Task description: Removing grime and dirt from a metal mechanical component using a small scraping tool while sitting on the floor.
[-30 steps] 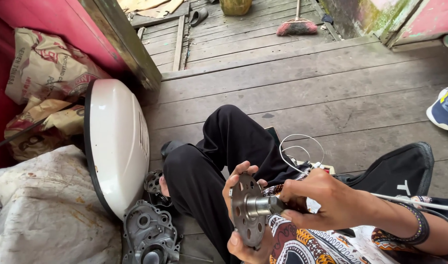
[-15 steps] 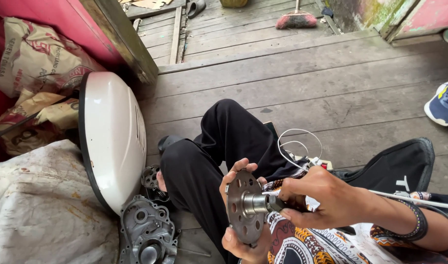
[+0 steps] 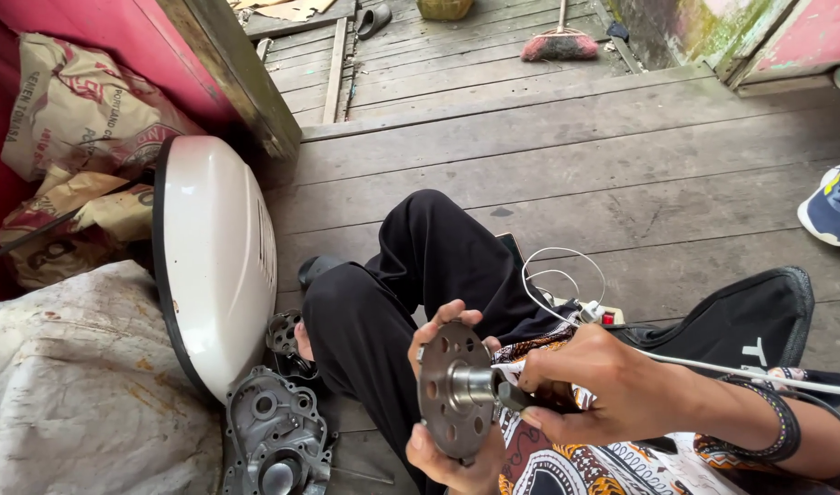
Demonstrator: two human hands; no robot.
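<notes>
— What are the hands gripping?
— The left hand is clutching a round metal hub above the lap; the right hand is grasping a dark tool against its centre

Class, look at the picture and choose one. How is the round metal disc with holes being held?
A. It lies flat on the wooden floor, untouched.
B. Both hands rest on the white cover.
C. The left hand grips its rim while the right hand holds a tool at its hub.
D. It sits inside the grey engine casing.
C: the left hand wraps the rim of the metal disc while the right hand holds a dark tool against its hub.
</notes>
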